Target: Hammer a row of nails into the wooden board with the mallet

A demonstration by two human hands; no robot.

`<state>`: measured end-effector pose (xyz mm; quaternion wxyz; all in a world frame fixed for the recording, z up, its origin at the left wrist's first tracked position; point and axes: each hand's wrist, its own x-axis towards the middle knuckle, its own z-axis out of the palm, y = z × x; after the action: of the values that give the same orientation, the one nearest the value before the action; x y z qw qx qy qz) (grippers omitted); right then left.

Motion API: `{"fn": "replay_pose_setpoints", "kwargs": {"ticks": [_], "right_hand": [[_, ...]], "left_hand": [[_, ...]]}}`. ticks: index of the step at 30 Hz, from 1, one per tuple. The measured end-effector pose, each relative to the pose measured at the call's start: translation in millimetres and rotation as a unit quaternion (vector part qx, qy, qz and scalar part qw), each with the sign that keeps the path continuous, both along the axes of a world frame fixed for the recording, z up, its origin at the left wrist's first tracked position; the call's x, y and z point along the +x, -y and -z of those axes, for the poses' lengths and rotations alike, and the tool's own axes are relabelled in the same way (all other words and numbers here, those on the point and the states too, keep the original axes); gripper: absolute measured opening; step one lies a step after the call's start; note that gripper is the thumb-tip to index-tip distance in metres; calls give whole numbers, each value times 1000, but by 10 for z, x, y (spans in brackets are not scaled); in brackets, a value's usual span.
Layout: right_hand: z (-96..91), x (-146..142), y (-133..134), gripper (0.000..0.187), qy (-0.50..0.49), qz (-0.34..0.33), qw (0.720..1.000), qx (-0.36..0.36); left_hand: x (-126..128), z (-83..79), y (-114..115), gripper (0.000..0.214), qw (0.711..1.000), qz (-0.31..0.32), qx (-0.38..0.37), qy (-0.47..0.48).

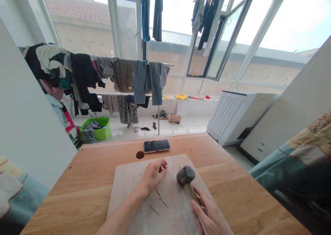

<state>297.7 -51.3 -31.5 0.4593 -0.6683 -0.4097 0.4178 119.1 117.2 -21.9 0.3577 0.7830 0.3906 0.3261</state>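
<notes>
While the right hand (208, 214) is wrapping its fingers around the handle of a mallet (186, 175), its dark head is showing beyond them, toward the left hand (153, 175). That hand is curling its fingers loosely inward over a pale board (181, 207); whether they are pinching anything, I cannot tell. Three nails (154, 209) are lying on the board, nearer the wearer than the left fingers, and a phone (157, 145) is resting beyond them.

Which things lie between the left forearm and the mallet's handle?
Three nails lie there on the pale board, as the head view shows.
</notes>
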Motion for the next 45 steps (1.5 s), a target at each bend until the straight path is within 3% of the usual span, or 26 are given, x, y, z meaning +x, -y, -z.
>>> {"fn": "replay_pose_setpoints", "kwargs": {"ticks": [5, 13, 18, 30, 41, 45], "right_hand": [[-72, -33, -121, 62, 19, -23, 999, 16], [-489, -198, -436, 51, 88, -86, 992, 27], [-427, -214, -510, 47, 116, -102, 988, 4], [-464, -255, -452, 49, 97, -95, 991, 18], [-430, -270, -443, 52, 93, -85, 991, 34], [-461, -260, -435, 53, 72, -39, 995, 48]], "left_hand": [[0, 49, -28, 24, 999, -8, -20, 33], [23, 60, -34, 32, 997, -10, -45, 61], [20, 29, -27, 47, 997, 11, -38, 73], [23, 51, -31, 49, 998, 7, -28, 63], [26, 68, -43, 34, 996, 10, -38, 77], [30, 62, -39, 26, 997, -14, -48, 62]]}}
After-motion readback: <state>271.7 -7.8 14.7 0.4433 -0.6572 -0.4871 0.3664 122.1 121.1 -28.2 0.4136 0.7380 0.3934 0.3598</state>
